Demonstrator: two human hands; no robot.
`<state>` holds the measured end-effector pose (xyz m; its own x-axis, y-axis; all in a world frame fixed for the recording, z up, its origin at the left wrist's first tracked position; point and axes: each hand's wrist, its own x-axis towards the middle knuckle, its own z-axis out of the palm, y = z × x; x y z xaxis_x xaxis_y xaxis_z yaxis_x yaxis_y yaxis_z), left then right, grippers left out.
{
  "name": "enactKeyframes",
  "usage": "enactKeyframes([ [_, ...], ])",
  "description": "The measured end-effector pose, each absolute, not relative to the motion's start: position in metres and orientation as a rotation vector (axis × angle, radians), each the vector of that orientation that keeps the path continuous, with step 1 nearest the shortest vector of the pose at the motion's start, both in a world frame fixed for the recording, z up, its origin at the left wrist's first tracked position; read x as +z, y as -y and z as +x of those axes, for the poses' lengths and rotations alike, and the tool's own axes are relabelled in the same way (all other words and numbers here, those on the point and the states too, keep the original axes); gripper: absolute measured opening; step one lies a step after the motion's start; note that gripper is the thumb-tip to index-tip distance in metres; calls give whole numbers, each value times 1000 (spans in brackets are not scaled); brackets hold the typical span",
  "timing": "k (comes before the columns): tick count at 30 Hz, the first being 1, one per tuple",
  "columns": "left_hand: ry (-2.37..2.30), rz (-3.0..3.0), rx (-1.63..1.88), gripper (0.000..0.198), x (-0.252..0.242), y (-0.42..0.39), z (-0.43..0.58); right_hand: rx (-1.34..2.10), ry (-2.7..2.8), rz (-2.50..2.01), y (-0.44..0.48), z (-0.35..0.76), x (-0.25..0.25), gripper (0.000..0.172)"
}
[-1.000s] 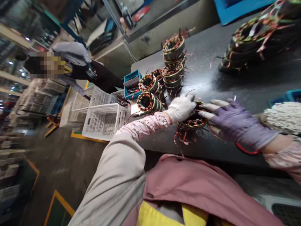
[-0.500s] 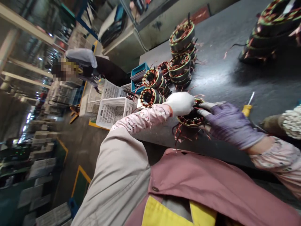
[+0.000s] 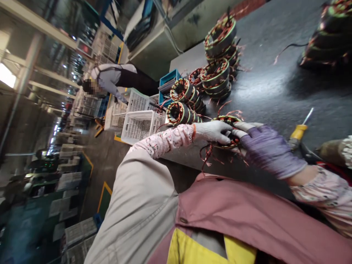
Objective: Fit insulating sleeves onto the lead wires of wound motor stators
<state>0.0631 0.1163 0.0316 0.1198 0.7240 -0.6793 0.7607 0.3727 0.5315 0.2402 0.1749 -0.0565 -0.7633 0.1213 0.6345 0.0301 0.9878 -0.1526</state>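
Glossy copper windings on a steel stator, matt knit cotton glove, smooth purple glove

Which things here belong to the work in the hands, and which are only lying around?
Part of the work: the wound stator, held by the white-gloved left hand and the purple-gloved right hand; the stacked wound stators.

Seemingly just lying about: the yellow-handled screwdriver; the white plastic crate; the blue crate.

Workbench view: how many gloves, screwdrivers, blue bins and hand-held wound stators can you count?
White glove: 1
Purple glove: 1
Yellow-handled screwdriver: 1
Blue plastic bin: 1
Held wound stator: 1
Total: 5
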Motion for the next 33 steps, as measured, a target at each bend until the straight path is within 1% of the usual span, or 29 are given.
enactKeyframes([
  [3,-1553,1415,-186,18,33,-125,61,167,2420,-105,-175,240,-56,38],
  [8,-1541,1960,-616,20,52,-129,75,161,2430,-118,-173,240,-60,36],
  [10,-1590,2003,-678,22,60,-127,85,176,2445,-139,-173,239,-61,36],
  [12,-1577,1861,-556,24,66,-122,88,197,2491,-179,-172,238,-61,36],
  [14,-1586,1631,-286,27,69,-114,83,229,2520,-209,-173,238,-61,37],
  [17,-1799,1410,59,32,69,-100,66,234,2453,-136,-174,239,-62,39],
  [19,-1861,1383,90,29,63,-93,59,213,2393,-80,-175,240,-65,37],
  [22,-1827,1266,87,19,51,-93,61,249,2365,-81,-175,242,-69,32],
  [25,-1754,1009,204,10,39,-103,72,275,2364,-79,-175,243,-68,34],
  [30,-1739,1022,278,14,34,-107,72,183,2352,-35,-176,242,-60,36],
  [33,-1766,1161,221,28,42,-96,63,218,2386,-73,-176,241,-59,34],
])
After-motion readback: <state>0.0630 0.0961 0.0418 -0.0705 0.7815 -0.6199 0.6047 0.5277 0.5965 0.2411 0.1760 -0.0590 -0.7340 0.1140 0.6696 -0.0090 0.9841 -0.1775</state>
